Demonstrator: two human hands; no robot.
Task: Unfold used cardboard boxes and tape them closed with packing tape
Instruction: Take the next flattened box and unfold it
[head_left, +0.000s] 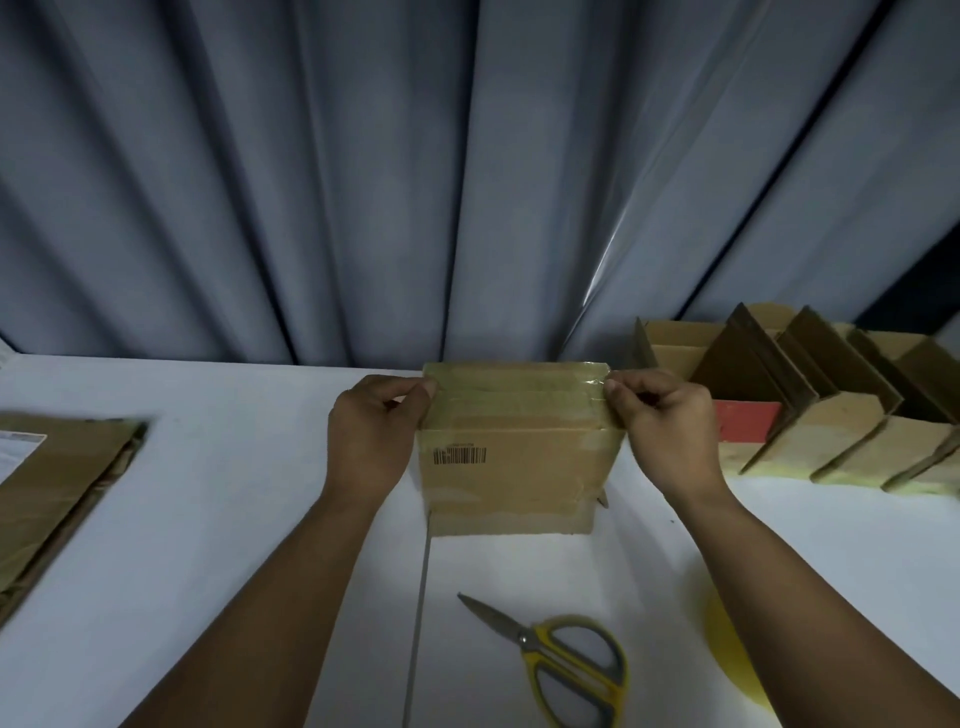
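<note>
the left hand (371, 431) pinches the upper left edge of a cardboard box (514, 447), and the right hand (662, 426) pinches its upper right edge. the box stands on a white table (234, 519), its top strapped with tape and a barcode label (460, 455) on its near face. nearer than the box lie yellow scissors (566, 665). right of the box stands a row of open boxes (810, 395); left of it lies flattened cardboard (57, 493). behind the box hangs a grey curtain (415, 182).
</note>
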